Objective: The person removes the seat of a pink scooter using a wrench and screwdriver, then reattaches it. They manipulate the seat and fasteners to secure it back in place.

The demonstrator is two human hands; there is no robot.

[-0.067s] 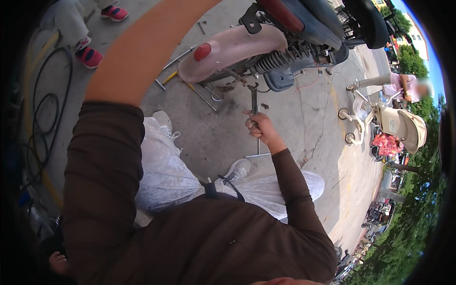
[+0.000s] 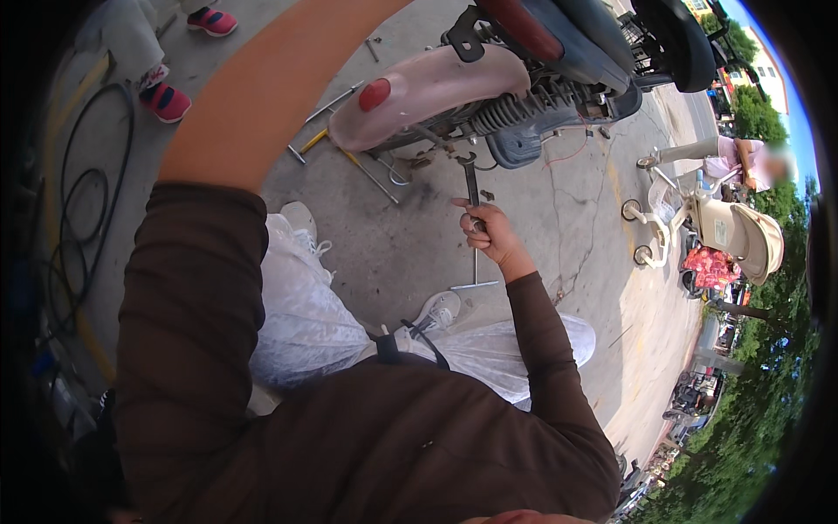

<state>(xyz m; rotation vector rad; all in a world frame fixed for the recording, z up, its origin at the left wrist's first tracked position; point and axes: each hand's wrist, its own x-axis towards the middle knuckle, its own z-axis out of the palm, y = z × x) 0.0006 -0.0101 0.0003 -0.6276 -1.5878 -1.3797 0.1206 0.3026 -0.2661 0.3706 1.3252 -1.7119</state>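
My right hand (image 2: 485, 229) grips an open-end wrench (image 2: 472, 188), index finger stuck out, with the wrench's jaw just below the underside of a scooter's rear end. That end has a pale pink mudguard (image 2: 419, 87) with a red reflector (image 2: 374, 94), a coil spring shock (image 2: 515, 112) and a dark casing (image 2: 515, 143). My left arm (image 2: 236, 113) reaches up past the top edge, so its hand is out of sight. A T-handled tool (image 2: 473, 283) lies on the concrete beyond my right hand.
Yellow-handled tools (image 2: 356, 162) lie by the mudguard. A black hose (image 2: 96, 236) coils at left. Someone's legs in red shoes (image 2: 166, 103) stand at upper left. A person in pink (image 2: 729, 166) is at right with a cream stroller (image 2: 733, 234). Parked vehicles (image 2: 694, 393) and trees line the right edge.
My right hand has shifted very slightly to the right with the wrench. Otherwise the scene looks almost the same.
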